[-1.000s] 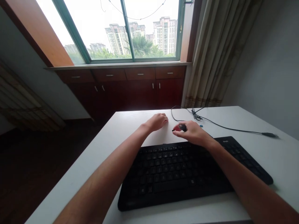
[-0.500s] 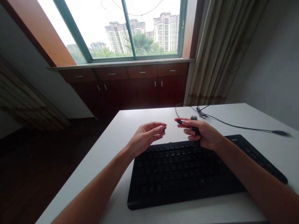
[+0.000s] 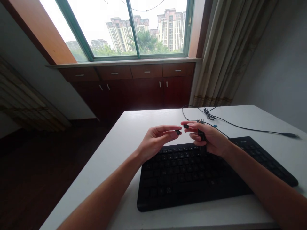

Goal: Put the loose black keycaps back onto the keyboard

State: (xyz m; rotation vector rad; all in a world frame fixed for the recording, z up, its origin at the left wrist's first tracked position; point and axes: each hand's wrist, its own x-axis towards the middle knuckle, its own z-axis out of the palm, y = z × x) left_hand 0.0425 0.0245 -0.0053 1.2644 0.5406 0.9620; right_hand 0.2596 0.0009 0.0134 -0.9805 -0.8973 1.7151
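Observation:
My left hand (image 3: 159, 139) pinches a small black keycap (image 3: 177, 132) between thumb and fingertips. Just to its right, the thumb and index finger of my right hand (image 3: 208, 137) grip another small black keycap (image 3: 186, 126). The other fingers of that hand wrap round a dark upright tool (image 3: 201, 140) with short prongs at its top; its exact kind is not clear. The two keycaps are close together but apart. Below both hands lies a black keyboard (image 3: 187, 188), partly covered by my right forearm.
The keyboard rests on a white table (image 3: 112, 159). A thin black cable (image 3: 249, 128) runs along the table's back to a plug (image 3: 289, 134) at the right, with a bundled knot (image 3: 209, 113). Beyond stand a dark red cabinet (image 3: 144, 92), a window and curtains (image 3: 216, 64).
My left hand has moved right, bringing its keycap nearer to the one in my right hand. A small blue item now shows behind my right hand. The view has shifted slightly.

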